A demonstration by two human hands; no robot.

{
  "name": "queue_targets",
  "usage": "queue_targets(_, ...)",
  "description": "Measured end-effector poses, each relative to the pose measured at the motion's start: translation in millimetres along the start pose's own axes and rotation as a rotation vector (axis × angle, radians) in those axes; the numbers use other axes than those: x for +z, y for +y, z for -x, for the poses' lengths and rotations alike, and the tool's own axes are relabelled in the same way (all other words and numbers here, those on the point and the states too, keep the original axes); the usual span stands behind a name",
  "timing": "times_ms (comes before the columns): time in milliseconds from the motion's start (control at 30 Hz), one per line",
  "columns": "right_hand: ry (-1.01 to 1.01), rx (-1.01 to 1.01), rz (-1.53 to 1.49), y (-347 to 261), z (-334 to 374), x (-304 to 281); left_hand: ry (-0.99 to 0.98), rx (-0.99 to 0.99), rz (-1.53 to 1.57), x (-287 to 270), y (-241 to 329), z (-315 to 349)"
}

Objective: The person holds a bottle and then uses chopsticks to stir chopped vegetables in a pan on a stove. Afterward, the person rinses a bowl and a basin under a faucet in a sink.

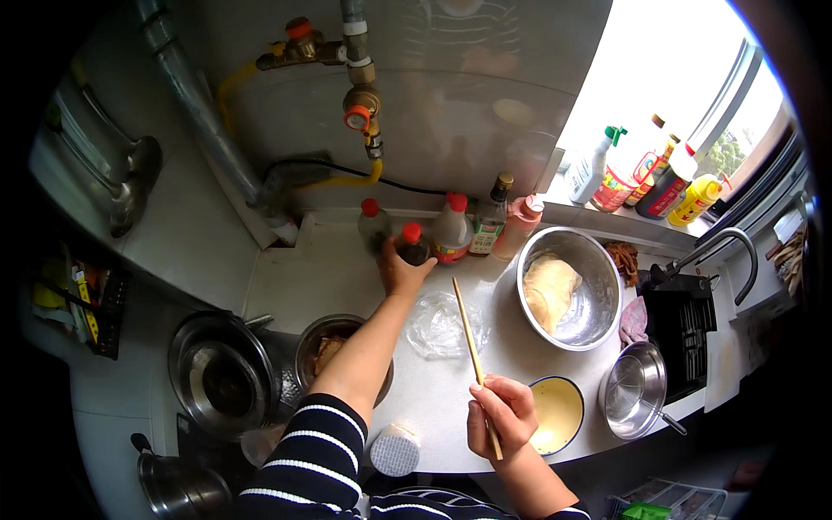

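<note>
Along a smooth white counter (286, 286) beside a glossy wall (485, 104) and bright window (663, 61), the left hand (403, 274) wraps its fingers around a dark, red-capped bottle (413, 250) near other bottles (452, 232). Nearer the front edge, the right hand (504, 418) clamps a slim wooden stick (468, 326) between thumb and fingers, beside a round, dark-rimmed bowl (557, 412); crumpled clear plastic (438, 326) lies near the stick, and smooth pale dough (549, 290) sits in a shiny steel bowl (601, 299).
</note>
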State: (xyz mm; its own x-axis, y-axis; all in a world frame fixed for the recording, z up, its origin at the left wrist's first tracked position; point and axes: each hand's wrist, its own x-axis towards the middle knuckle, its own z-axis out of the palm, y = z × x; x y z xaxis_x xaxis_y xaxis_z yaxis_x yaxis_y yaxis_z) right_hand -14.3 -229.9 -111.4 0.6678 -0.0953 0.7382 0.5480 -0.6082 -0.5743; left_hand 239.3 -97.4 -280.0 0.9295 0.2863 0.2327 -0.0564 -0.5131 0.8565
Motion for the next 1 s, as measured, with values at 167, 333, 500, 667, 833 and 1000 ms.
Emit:
queue_targets(167,-0.105,0.008,-0.034,14,1,14,-0.031,-0.056,-0.064,3,-2,-4)
queue_targets(333,-0.206,-0.054,-0.035,25,6,33,-0.092,0.005,-0.101,-11,-5,-6)
queue_targets(500,-0.478,-0.180,-0.092,38,15,53,-0.053,-0.025,-0.217,-75,-2,-5)
queue_targets(667,-0.873,-0.634,-0.120,59,27,98,0.403,0.063,0.147,-216,33,71)
queue_targets(833,-1.060,-0.932,-0.137,63,54,148,0.463,-0.096,0.189,-295,30,236)
queue_targets(1000,-1.020,-0.920,-0.212,59,69,168,0.499,-0.260,0.093,-338,31,354)
